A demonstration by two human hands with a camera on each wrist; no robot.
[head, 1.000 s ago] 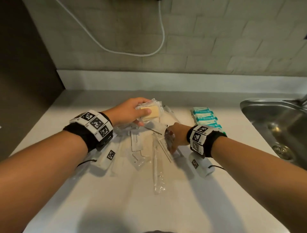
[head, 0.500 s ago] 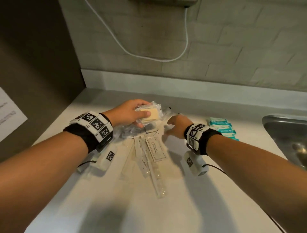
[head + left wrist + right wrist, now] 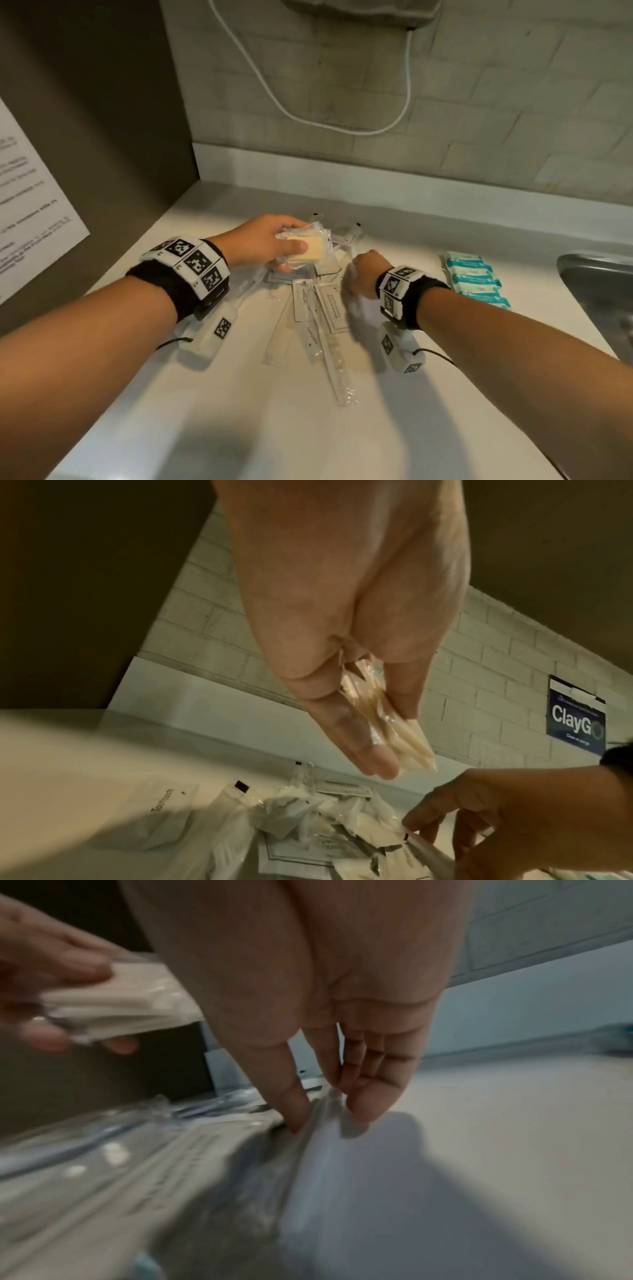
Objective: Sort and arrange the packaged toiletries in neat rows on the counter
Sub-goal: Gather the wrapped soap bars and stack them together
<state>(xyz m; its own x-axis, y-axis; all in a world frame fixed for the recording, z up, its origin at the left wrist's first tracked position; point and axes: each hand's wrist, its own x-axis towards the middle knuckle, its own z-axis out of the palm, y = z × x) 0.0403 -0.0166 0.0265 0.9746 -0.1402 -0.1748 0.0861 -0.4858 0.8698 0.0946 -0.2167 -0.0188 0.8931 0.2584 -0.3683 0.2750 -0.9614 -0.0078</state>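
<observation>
My left hand (image 3: 270, 245) holds a small stack of clear-wrapped yellow soap bars (image 3: 306, 246) above the pile, thumb on top; the same soap bars (image 3: 387, 718) show edge-on between thumb and fingers in the left wrist view. A loose pile of packaged toiletries (image 3: 315, 305) lies on the white counter (image 3: 274, 428): toothpaste sachets, shampoo sachets, long clear-wrapped toothbrushes. My right hand (image 3: 363, 277) is at the pile's right edge, thumb and fingers pinching a clear plastic packet (image 3: 322, 1139). The image there is blurred.
A row of teal-and-white packets (image 3: 474, 277) lies to the right of the pile. A steel sink (image 3: 603, 291) is at the far right. The tiled wall with a white cable (image 3: 342, 126) stands behind, a dark side panel (image 3: 85, 137) on the left.
My right hand has moved from the front of the pile back to its far right edge and pinched a packet. The left hand kept hold of the soap bars. My view tilted up.
</observation>
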